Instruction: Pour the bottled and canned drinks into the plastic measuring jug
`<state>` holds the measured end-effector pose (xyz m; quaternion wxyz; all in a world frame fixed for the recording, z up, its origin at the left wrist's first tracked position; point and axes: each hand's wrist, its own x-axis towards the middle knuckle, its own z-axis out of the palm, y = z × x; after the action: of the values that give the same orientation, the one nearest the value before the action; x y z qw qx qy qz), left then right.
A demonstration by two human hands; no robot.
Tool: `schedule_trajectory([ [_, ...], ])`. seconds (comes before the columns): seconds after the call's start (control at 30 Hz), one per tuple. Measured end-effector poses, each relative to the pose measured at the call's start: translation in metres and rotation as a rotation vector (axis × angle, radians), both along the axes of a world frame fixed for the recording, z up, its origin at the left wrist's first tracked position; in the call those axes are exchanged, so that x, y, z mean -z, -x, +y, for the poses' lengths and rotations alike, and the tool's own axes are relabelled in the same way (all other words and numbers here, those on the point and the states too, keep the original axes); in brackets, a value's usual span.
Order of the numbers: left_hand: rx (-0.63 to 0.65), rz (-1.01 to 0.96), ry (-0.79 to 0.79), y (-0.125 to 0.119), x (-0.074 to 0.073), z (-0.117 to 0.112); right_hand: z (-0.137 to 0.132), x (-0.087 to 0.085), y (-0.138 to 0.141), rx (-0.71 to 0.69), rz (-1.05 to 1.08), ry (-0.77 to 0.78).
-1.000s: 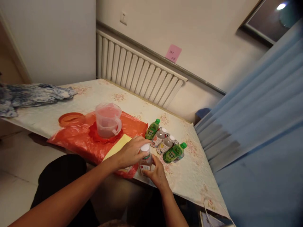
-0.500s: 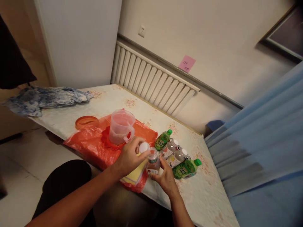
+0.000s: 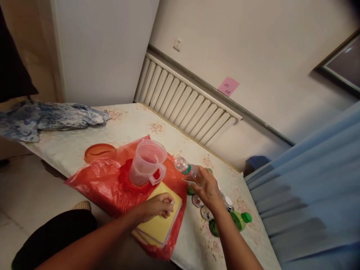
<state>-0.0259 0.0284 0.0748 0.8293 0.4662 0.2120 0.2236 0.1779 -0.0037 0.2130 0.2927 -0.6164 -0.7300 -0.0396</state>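
Note:
My right hand (image 3: 209,187) is wrapped round a clear plastic bottle (image 3: 184,167) with a green band at its neck. Uncapped, it leans with its mouth toward the pitcher. My left hand (image 3: 159,208) is closed over a yellow notebook (image 3: 165,221), and a bit of the white bottle cap (image 3: 172,202) shows between its fingers. To the left of the bottle a translucent plastic pitcher (image 3: 147,161), its handle toward me, stands on a red scalloped mat (image 3: 125,176). Apart from it lies an orange lid (image 3: 98,152).
A red plastic bag (image 3: 95,180) lies under the mat and notebook. Behind my right forearm stand several drinks, among them a green bottle (image 3: 239,221) and one with a white cap (image 3: 228,201). A patterned cloth (image 3: 62,116) is at the table's far left; a radiator (image 3: 182,97) lines the wall.
My right hand has lifted the bottle and tilted it toward the pitcher. My left hand has moved away from the bottle, down and left over the notebook, with the cap. The view has shifted slightly.

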Motion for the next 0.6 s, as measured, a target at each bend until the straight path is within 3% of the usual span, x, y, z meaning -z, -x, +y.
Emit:
schedule_trajectory([
  [0.27, 0.135, -0.178, 0.110, 0.008, 0.032, 0.022, 0.055, -0.033, 0.003, 0.002, -0.384, -0.005],
  [0.6, 0.170, -0.210, 0.146, 0.004, 0.043, 0.023, 0.079, -0.054, 0.012, 0.014, -0.655, -0.038],
])
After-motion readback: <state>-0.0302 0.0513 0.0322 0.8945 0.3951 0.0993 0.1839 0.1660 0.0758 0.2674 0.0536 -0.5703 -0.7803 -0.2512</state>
